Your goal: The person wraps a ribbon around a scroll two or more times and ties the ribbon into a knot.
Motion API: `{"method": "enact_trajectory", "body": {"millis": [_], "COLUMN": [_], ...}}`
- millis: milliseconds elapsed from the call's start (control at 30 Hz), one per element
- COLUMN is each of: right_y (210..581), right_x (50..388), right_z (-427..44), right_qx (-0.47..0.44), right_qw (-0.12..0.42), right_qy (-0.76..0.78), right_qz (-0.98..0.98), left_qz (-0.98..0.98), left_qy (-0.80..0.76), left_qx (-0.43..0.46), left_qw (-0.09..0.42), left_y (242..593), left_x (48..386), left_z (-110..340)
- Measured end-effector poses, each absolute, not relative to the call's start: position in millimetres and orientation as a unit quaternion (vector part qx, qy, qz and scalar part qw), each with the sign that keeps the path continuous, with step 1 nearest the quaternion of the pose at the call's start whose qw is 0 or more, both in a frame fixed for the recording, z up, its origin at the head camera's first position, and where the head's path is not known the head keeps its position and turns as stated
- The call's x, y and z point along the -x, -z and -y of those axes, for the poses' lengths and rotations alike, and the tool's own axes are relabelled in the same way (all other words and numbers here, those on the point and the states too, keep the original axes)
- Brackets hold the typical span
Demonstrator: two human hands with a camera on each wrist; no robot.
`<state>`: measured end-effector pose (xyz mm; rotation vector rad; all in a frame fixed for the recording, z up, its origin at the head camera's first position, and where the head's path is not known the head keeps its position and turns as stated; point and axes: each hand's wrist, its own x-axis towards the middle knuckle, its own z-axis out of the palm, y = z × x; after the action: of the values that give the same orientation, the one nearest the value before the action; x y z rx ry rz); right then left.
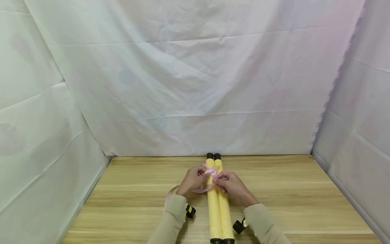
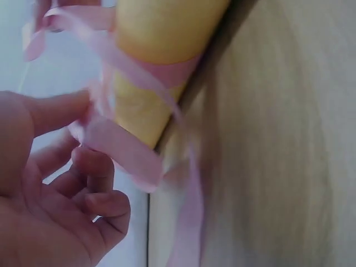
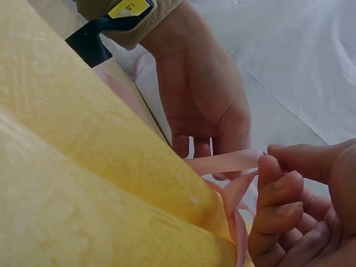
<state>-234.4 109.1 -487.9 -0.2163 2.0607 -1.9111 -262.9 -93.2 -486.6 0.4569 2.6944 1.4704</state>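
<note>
Two yellow rolls (image 1: 214, 206) with black end caps lie side by side on the table, pointing away from me. A pink ribbon (image 1: 198, 190) goes around them near the far end, with loops on top. My left hand (image 1: 195, 178) pinches a loop of it between thumb and fingers at the rolls' left side, as the ribbon (image 2: 125, 147) in the left wrist view shows. From the right, my right hand (image 1: 233, 186) pinches another part of the ribbon (image 3: 225, 162) between thumb and forefinger. How the loops cross is partly hidden by the fingers.
The wooden table (image 1: 137, 189) reaches back to a white cloth wall (image 1: 195, 84), with cloth walls at both sides. A loose ribbon tail trails left past the left wrist. Black wrist cameras (image 1: 190, 211) sit close to the rolls on both sides.
</note>
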Motion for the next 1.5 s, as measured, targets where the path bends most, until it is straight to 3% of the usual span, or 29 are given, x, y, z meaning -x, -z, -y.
{"method": "enact_trajectory", "body": {"millis": [233,500,867,1000,1200,1500], "right_y": [486,485,477,474,468,475], "right_x": [237,244,250,252,253,256], "right_z": [-108,-109,-117,-122,-125,-128], "right_qx": [0.074,0.072,0.103,0.112,0.103,0.142], "right_qw": [0.158,0.161,0.168,0.160,0.173,0.190], "right_qy": [0.670,0.654,0.635,0.645,0.626,0.616], "right_qz": [-0.721,-0.736,-0.747,-0.739,-0.753,-0.751], "left_qz": [-0.818,-0.807,-0.746,-0.717,-0.700,-0.704], "left_qy": [-0.559,-0.557,-0.559,-0.548,-0.494,-0.347], "left_qx": [-0.131,-0.195,-0.358,-0.417,-0.484,-0.569], "left_qw": [0.005,-0.004,0.063,0.108,0.179,0.245], "left_y": [474,455,428,422,421,429], "left_x": [258,245,222,213,201,190], "left_z": [107,116,103,94,79,57]}}
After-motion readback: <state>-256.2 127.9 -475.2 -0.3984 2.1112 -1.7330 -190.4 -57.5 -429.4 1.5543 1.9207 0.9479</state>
